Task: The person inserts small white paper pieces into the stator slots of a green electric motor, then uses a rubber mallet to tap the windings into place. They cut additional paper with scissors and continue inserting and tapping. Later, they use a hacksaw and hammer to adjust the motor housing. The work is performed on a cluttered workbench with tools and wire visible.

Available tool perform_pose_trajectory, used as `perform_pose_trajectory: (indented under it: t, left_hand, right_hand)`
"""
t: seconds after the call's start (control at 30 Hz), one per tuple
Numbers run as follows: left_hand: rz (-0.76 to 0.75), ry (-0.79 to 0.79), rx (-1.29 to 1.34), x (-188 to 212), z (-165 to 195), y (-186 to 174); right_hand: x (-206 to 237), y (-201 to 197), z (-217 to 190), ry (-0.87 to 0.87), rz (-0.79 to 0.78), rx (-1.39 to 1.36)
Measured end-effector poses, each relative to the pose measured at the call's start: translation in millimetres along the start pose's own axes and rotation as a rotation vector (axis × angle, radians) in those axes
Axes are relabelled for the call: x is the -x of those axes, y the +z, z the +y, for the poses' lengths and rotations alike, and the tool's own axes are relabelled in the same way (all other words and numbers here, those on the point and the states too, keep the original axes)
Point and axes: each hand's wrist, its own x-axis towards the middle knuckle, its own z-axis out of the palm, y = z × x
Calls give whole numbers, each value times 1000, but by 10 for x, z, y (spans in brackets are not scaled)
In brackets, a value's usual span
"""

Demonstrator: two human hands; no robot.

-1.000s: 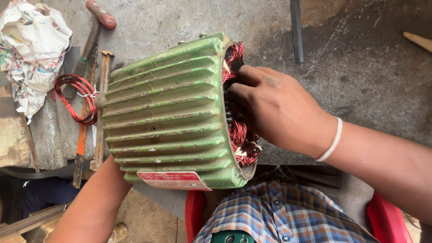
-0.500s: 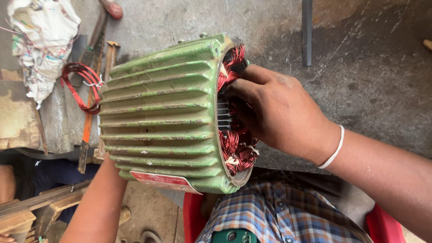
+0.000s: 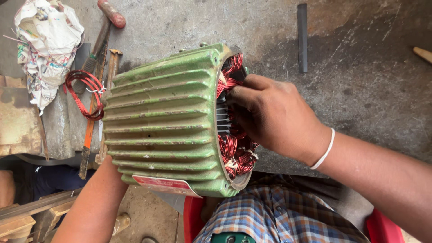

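Ribbed green cast-metal motor housing [image 3: 164, 121]: tilted slightly, open end turned further up than a second ago. Right hand [image 3: 274, 117]: fingers shifted deeper among red copper wire windings [image 3: 234, 150].

The open end of the green housing [image 3: 162, 121] is mostly filled: red copper coils [image 3: 236, 155] crowd its rim, and the right hand [image 3: 274, 117] blocks the bore with its fingers pushed inside. To the right of that hand the grey bench [image 3: 360, 90] lies open, with only a dark flat bar [image 3: 302, 38] standing upright in the view and a wooden tip [image 3: 423, 54] at the far edge. Left of the housing it is tight: a red wire loop [image 3: 83, 92], a hammer [image 3: 105, 33], other tools and crumpled paper [image 3: 45, 45] lie close together. The left forearm [image 3: 96, 202] comes up under the housing.
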Motion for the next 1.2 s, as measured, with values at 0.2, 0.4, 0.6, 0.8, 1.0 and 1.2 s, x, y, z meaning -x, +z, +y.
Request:
perform_pose_trajectory:
  t: [0.2,0.4,0.6,0.8,1.0,1.2]
  left_hand:
    - [36,-9,1,58,-3,-53]
    - [94,-45,28,271,-69,-84]
    - [137,-60,61,420,-124,19]
    - [145,-59,72,407,-126,60]
    - [120,-34,80,293,-115,-12]
    - [51,-54,89,228,-205,-67]
  right_hand:
    - [32,0,47,-83,40,0]
    - [10,74,87,138,52,-21]
    - [35,121,195,55,132,-88]
    - [26,168,204,101,33,-93]
    - [-84,108,142,97,31,-125]
    - [-74,150,202,229,-52,-191]
